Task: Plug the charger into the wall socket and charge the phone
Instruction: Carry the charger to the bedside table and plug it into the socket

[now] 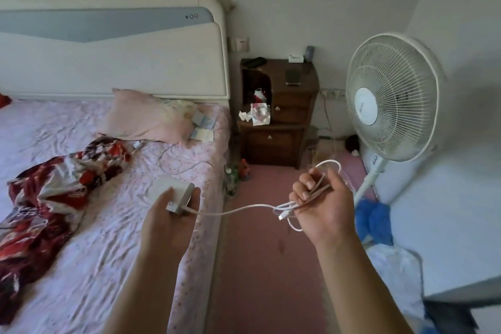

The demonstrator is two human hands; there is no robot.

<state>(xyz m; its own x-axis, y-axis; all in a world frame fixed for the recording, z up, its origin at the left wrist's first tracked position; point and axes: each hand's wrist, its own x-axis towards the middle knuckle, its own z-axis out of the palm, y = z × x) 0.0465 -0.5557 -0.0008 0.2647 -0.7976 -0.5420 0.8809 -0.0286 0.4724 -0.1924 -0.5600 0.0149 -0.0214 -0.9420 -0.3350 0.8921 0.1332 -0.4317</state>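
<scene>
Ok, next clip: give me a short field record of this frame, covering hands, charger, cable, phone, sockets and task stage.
left hand: grip on white boxy charger brick
right hand: grip on bundled white cable
cable: runs from brick to right hand, connector end dangling
phone: dark slab phone lying on brown wooden nightstand
sockets: white wall socket above nightstand; another low beside white standing fan
stage: nothing plugged in yet

White charger block [176, 196] held over bed edge, unplugged. Its white cable [244, 209] runs right into a bundled coil, free plug dangling. Dark phone [293, 76] lies flat atop wooden nightstand. Wall socket [240, 44] above, unoccupied.
</scene>
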